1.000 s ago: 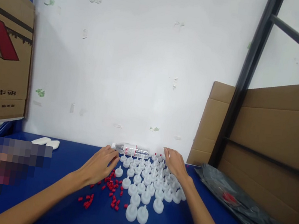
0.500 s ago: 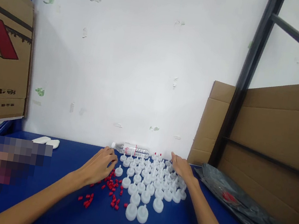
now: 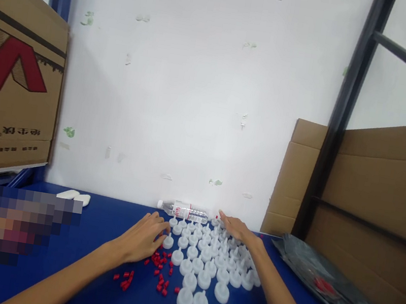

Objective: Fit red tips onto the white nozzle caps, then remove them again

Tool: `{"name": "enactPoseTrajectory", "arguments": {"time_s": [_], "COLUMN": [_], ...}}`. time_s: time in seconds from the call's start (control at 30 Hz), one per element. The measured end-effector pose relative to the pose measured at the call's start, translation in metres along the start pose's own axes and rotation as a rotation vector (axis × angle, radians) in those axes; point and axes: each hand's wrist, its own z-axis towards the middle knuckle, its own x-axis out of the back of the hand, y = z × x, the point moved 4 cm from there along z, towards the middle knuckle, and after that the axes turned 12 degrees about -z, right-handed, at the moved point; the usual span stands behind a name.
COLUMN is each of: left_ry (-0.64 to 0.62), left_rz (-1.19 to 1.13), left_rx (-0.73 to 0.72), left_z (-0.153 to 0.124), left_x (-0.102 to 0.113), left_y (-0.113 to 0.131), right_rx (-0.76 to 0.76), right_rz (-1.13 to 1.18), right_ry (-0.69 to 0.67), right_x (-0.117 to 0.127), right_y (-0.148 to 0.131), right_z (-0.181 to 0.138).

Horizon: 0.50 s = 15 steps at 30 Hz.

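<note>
My left hand [image 3: 145, 238] hovers low over the left edge of the group, fingers loosely bent and thumb apart from them; nothing shows in its grip. Small red caps [image 3: 158, 259] lie scattered just below it. My right hand [image 3: 235, 227] reaches across the back right of many white nozzle lids [image 3: 204, 278], with its fingers stretched forward. Most lids stand with their spouts up. A red-tipped spout [image 3: 217, 217] shows beside the right fingertips, and the hand hides some lids behind it. Whether the fingers touch any lid, I cannot tell.
A clear plastic bottle [image 3: 186, 211] lies against the white wall behind the lids. Grey plastic bags [image 3: 335, 291] lie on the right. Cardboard [image 3: 389, 192] lines the right side, and a printed carton [image 3: 10, 106] stands left. Two white objects [image 3: 82, 199] rest on the blue table [image 3: 109, 209].
The view has shifted, so the scene sits slightly right and lower. My right hand has moved left over the back lids, its fingers reaching toward the red-tipped spouts. My left hand stays near the red caps.
</note>
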Motion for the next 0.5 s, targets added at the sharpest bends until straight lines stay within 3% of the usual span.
{"name": "enactPoseTrajectory", "arguments": {"time_s": [0.13,0.27,0.37,0.5], "left_ry": [0.030,0.150,0.252,0.338], "left_rz": [0.027,-0.006,-0.084,-0.083], "left_rx": [0.015,0.022,0.025,0.017], "left_z": [0.001,0.004,0.003,0.002], "left_x": [0.000,0.007,0.014,0.018], "left_y": [0.002,0.002,0.004,0.005], "right_rx": [0.089,0.158,0.288,0.593], "right_rz": [0.043,0.085,0.096,0.054], "right_ry": [0.206,0.446,0.526,0.499], "right_x": [0.020,0.050,0.060,0.056], "right_y": [-0.005,-0.025,-0.065,-0.136], "right_z": [-0.006,-0.016,-0.028,-0.054]}}
